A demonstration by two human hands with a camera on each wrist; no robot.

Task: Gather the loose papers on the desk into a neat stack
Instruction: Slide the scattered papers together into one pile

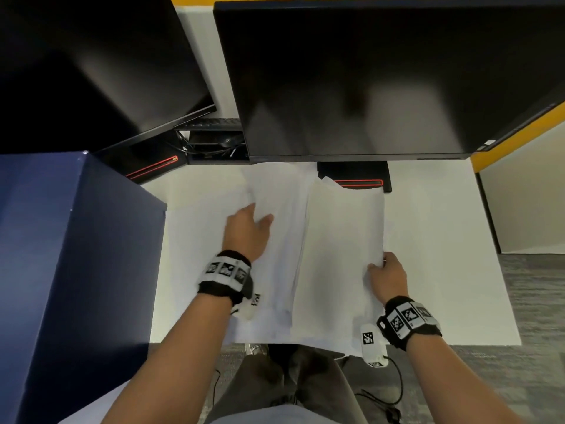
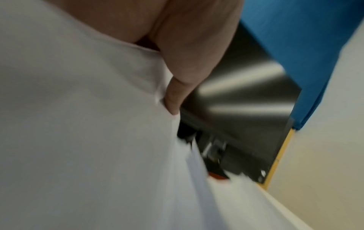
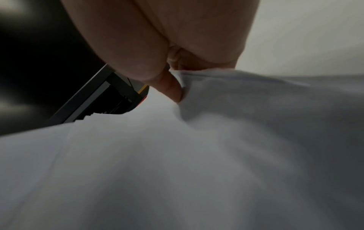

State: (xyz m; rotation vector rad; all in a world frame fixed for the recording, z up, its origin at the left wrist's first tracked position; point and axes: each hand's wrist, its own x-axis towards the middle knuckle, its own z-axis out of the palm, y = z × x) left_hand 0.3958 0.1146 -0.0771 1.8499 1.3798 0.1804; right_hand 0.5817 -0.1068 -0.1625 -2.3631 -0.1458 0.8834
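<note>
Papers [image 1: 342, 240] on desk [image 1: 443, 240] — left hand [image 1: 247, 231] gripping, right hand [image 1: 389, 276] pinching edge

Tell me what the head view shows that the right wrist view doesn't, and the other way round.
Only the head view shows the left hand on the left papers, both monitors and the blue box. Only the right wrist view shows, close up, the thumb pressing into the sheet's edge. Both show the right hand pinching the right papers below a dark monitor.

Two dark monitors [image 1: 351, 78] stand behind, a blue box [image 1: 61, 255] left, grey carpet [image 1: 538, 301] right
</note>
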